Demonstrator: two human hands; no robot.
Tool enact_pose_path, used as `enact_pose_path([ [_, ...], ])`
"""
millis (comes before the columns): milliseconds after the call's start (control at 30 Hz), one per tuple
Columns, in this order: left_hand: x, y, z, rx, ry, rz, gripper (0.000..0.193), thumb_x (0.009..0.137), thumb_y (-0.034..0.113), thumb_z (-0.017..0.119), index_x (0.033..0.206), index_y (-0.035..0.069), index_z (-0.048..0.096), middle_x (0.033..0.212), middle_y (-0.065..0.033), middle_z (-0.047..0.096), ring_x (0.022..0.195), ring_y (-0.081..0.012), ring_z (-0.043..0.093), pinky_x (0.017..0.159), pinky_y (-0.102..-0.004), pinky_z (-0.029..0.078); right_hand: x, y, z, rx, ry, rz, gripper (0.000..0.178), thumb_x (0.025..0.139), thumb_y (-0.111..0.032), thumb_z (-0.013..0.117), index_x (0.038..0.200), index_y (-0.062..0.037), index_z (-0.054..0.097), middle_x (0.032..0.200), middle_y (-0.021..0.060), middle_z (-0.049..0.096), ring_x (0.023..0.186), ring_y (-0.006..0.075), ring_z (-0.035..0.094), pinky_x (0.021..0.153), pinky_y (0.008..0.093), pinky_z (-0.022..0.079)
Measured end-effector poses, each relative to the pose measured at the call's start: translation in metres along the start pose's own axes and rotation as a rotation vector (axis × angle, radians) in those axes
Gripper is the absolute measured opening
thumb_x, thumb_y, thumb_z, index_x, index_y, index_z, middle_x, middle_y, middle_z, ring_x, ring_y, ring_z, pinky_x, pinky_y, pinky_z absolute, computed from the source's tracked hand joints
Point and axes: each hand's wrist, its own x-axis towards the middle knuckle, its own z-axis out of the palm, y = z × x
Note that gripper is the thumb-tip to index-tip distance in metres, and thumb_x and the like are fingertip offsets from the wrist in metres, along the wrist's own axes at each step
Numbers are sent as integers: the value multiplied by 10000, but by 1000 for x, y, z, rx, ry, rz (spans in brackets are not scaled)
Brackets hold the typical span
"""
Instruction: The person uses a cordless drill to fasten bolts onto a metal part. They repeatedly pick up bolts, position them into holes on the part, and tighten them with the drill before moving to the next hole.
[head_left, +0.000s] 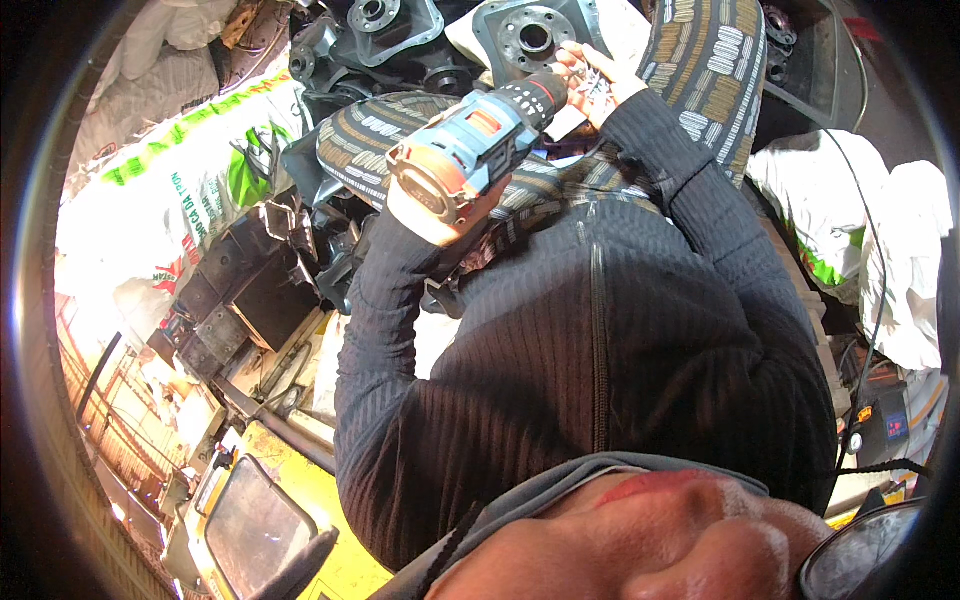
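Note:
My left hand (440,222) is wrapped around the handle of a blue and orange cordless drill (470,150), whose black chuck points up and right. The drill body hides most of those fingers. At the chuck end, my right hand (610,90) is curled around several small silvery pieces that look like screws (594,88). Its fingertips are close to the chuck; whether they touch it I cannot tell. Just beyond both hands lies a dark metal plate with a round flanged hub (533,36), near my patterned trouser leg (700,70).
More dark hub plates (385,20) are heaped at the far left. White and green sacks (170,215) lie on the left, and white bags (850,200) on the right, with a black cable (878,260) hanging across them. Yellow machinery (260,510) stands at the lower left.

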Motion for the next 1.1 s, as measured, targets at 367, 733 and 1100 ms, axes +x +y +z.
enact_pose_path([
  [367, -12, 3, -14, -187, 75, -72, 338, 717, 177, 689, 1036, 108, 602, 994, -74, 626, 919, -269, 597, 815, -382, 456, -13, 3, 19, -258, 111, -14, 224, 828, -76, 600, 1046, -37, 569, 953, 83, 626, 861, 151, 615, 724, 270, 548],
  [733, -13, -17, -11, 4, 70, 40, 364, 725, 214, 684, 1059, 99, 592, 1028, -96, 607, 961, -269, 578, 821, -383, 453, -8, 0, 17, -486, 122, 29, 220, 839, -153, 603, 1033, -48, 593, 956, 60, 626, 848, 132, 608, 723, 252, 529],
  [1100, 21, -44, -6, 29, -72, -167, 404, 698, 284, 705, 1039, 101, 590, 975, -84, 627, 942, -273, 580, 887, -413, 394, 16, -7, -14, -392, 455, -260, 297, 884, -284, 528, 1073, -69, 606, 650, -43, 413, 465, 43, 368, 387, 193, 310],
])
